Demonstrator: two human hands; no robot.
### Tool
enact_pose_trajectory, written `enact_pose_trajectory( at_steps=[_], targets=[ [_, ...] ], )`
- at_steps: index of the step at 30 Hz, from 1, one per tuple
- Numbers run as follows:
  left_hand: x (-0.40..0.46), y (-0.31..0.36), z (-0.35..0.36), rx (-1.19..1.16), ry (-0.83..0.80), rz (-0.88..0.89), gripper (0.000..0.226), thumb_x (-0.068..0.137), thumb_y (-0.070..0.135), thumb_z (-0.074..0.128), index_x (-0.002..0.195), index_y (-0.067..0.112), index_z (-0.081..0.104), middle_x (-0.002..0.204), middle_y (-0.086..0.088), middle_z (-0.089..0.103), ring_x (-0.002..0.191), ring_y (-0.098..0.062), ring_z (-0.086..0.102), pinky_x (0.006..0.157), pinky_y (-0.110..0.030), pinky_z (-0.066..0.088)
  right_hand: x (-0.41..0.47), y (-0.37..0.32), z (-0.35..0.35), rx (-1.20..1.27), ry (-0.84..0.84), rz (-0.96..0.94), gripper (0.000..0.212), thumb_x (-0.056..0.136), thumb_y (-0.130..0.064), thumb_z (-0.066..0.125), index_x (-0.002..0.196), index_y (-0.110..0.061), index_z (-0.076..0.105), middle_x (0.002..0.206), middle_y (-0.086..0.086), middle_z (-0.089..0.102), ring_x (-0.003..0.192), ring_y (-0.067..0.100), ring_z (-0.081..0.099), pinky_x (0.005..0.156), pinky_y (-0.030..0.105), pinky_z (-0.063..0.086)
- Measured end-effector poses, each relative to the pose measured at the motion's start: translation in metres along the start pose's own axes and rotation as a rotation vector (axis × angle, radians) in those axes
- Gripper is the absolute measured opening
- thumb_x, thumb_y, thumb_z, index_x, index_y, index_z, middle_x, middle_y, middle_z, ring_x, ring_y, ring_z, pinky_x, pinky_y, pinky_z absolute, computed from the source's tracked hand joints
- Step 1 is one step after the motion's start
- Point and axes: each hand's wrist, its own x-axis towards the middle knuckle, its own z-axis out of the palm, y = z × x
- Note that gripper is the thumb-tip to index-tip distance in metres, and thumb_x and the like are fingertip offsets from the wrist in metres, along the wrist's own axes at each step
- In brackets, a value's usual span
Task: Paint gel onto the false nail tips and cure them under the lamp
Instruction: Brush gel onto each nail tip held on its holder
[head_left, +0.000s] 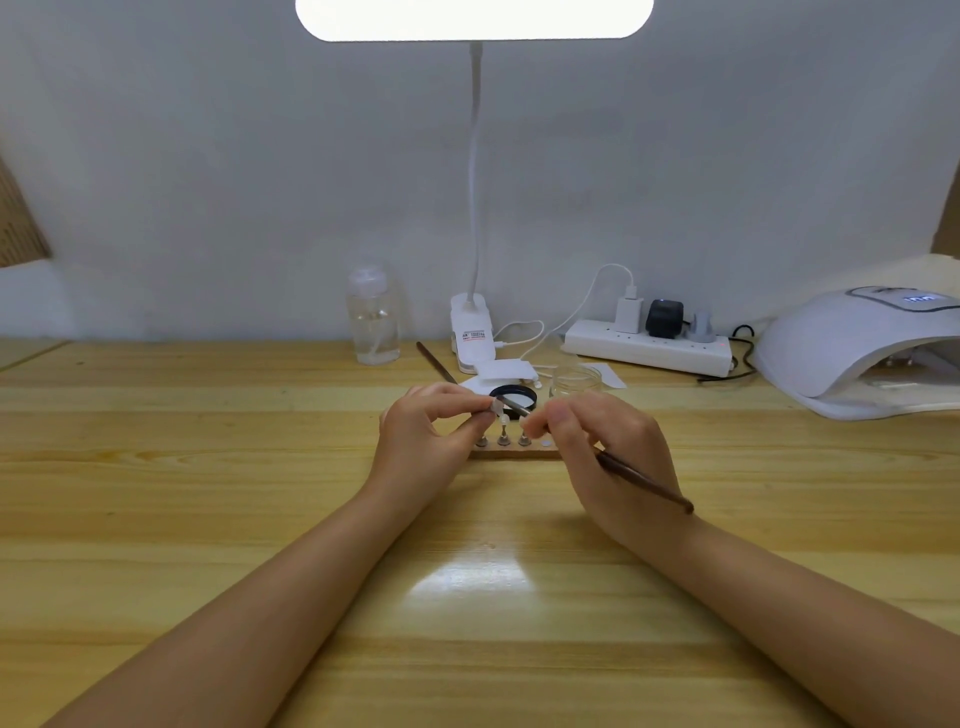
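The left hand (421, 431) pinches one small translucent false nail tip on its metal stand (497, 407) between thumb and fingertips, raised just above the narrow wooden holder strip (514, 451). This presumably lifts the tip clear of its neighbours and turns it toward the light. The right hand (608, 452) grips a slender dark-handled gel brush (644, 480) pen-fashion. The brush end lies at the raised tip, and the handle trails back over the wrist, a hold suited to fine strokes. Three more small metal-based nail stands (503, 439) stand upright in a row on the strip, between the hands.

Just behind the hands lies a round black-rimmed gel pot (522, 395), within easy dipping range; its contents cannot be read. Beside it stands a clear, lidless glass jar (575, 382) that looks empty. A clear plastic pump bottle (373, 322) holds a little clear liquid. The white domed curing lamp (852, 353) sits at the right on the pale wooden table (208, 467), its mouth open toward the work.
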Motion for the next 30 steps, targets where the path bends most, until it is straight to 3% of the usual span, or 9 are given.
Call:
enact_pose_trajectory(
  at_steps=[2, 6, 11, 14, 17, 20, 25, 30],
  targets=[
    [0.000, -0.001, 0.000, 0.001, -0.003, 0.008, 0.019, 0.077, 0.013, 0.071, 0.088, 0.029, 0.069, 0.084, 0.008, 0.067, 0.096, -0.016, 0.057, 0.097, -0.050, 0.035, 0.000, 0.000, 0.001, -0.009, -0.019, 0.018, 0.040, 0.092, -0.034, 0.037, 0.076, -0.018, 0.070, 0.071, -0.004, 0.070, 0.071, 0.005, 0.062, 0.062, 0.023, 0.049],
    [0.001, -0.005, 0.000, -0.007, -0.016, 0.024, 0.018, 0.077, 0.014, 0.071, 0.087, 0.029, 0.070, 0.084, 0.008, 0.069, 0.095, -0.015, 0.059, 0.097, -0.046, 0.036, -0.001, 0.001, 0.000, 0.101, 0.000, 0.108, 0.045, 0.092, -0.038, 0.035, 0.067, -0.018, 0.068, 0.061, -0.003, 0.067, 0.059, 0.008, 0.064, 0.056, 0.037, 0.053],
    [0.002, -0.007, 0.001, -0.021, -0.010, 0.041, 0.024, 0.074, 0.007, 0.072, 0.089, 0.026, 0.069, 0.082, 0.009, 0.068, 0.092, -0.016, 0.061, 0.089, -0.025, 0.042, 0.001, -0.001, 0.001, 0.045, -0.020, 0.051, 0.043, 0.093, -0.035, 0.035, 0.077, -0.016, 0.071, 0.074, -0.005, 0.069, 0.071, 0.005, 0.064, 0.066, 0.033, 0.052],
    [0.002, -0.009, 0.000, -0.015, -0.019, 0.059, 0.024, 0.074, 0.008, 0.073, 0.088, 0.028, 0.070, 0.082, 0.010, 0.068, 0.092, -0.014, 0.061, 0.086, -0.017, 0.040, -0.001, -0.002, 0.001, 0.123, -0.030, 0.111, 0.043, 0.092, -0.038, 0.035, 0.068, -0.021, 0.067, 0.066, -0.004, 0.068, 0.063, 0.007, 0.064, 0.061, 0.037, 0.054],
    [0.002, -0.010, 0.000, -0.033, -0.013, 0.066, 0.024, 0.073, 0.008, 0.073, 0.087, 0.028, 0.069, 0.080, 0.013, 0.067, 0.092, -0.013, 0.062, 0.084, -0.011, 0.039, -0.002, -0.003, 0.000, 0.140, -0.001, 0.114, 0.040, 0.091, -0.038, 0.034, 0.068, -0.025, 0.064, 0.065, -0.008, 0.065, 0.061, 0.001, 0.062, 0.060, 0.024, 0.051],
    [0.003, -0.010, 0.001, -0.055, -0.010, 0.062, 0.024, 0.072, 0.007, 0.074, 0.086, 0.026, 0.070, 0.079, 0.012, 0.067, 0.092, -0.015, 0.062, 0.085, -0.018, 0.043, 0.001, -0.004, 0.001, 0.105, -0.021, 0.089, 0.041, 0.092, -0.037, 0.033, 0.076, -0.020, 0.067, 0.072, -0.009, 0.066, 0.064, -0.006, 0.057, 0.061, 0.009, 0.042],
    [0.002, -0.010, 0.000, -0.070, -0.003, 0.065, 0.024, 0.072, 0.008, 0.074, 0.077, 0.031, 0.070, 0.078, 0.016, 0.068, 0.091, -0.011, 0.062, 0.086, -0.021, 0.045, -0.001, -0.005, 0.001, 0.217, -0.012, 0.165, 0.042, 0.089, -0.041, 0.033, 0.065, -0.027, 0.064, 0.059, -0.010, 0.063, 0.056, -0.003, 0.058, 0.058, 0.012, 0.043],
    [0.003, -0.011, 0.000, -0.086, 0.003, 0.059, 0.034, 0.070, 0.005, 0.075, 0.068, 0.038, 0.067, 0.071, 0.026, 0.064, 0.088, -0.009, 0.062, 0.082, -0.020, 0.046, 0.001, -0.006, 0.002, 0.169, -0.005, 0.154, 0.039, 0.090, -0.041, 0.030, 0.070, -0.030, 0.062, 0.065, -0.017, 0.062, 0.060, -0.008, 0.056, 0.059, 0.007, 0.039]
  ],
)
